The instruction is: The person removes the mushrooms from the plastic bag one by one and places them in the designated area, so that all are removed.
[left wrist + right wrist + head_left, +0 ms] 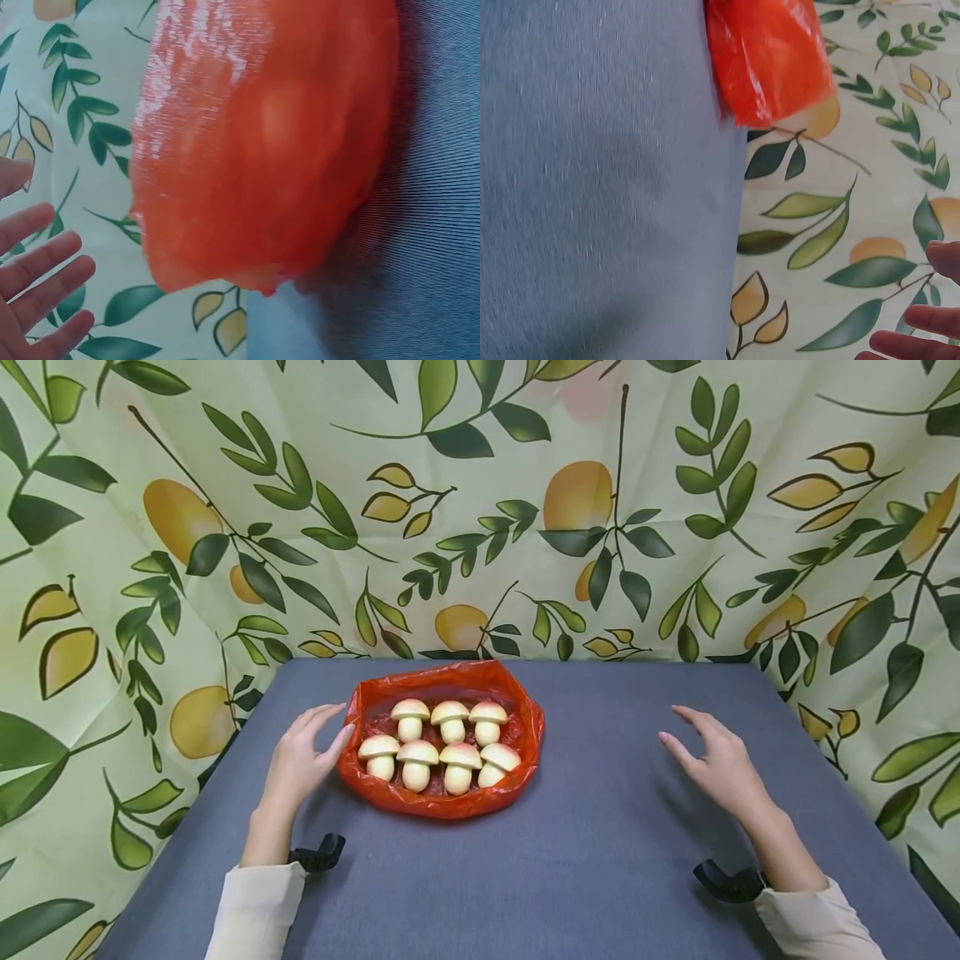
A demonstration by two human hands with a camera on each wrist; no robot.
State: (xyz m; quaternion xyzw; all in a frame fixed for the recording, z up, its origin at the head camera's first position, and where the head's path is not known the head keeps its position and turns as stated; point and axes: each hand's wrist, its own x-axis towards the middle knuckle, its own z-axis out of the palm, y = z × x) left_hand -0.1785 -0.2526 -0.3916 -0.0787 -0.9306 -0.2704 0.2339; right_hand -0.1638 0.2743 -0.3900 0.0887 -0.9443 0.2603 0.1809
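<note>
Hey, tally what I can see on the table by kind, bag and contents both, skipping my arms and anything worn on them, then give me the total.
Mushroom-shaped pieces: 7
Red plastic bag: 1
Total: 8

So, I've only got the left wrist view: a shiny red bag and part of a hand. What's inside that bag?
Observer: Seven mushroom-shaped pieces.
Visitor: Oh! Are they just tipped in any old how?
Observer: No, they sit in two rows, three at the back and four at the front.
Visitor: And is anything over on the other side?
Observer: Yes, the right hand is off to the right of the red bag, well apart from it.
</note>
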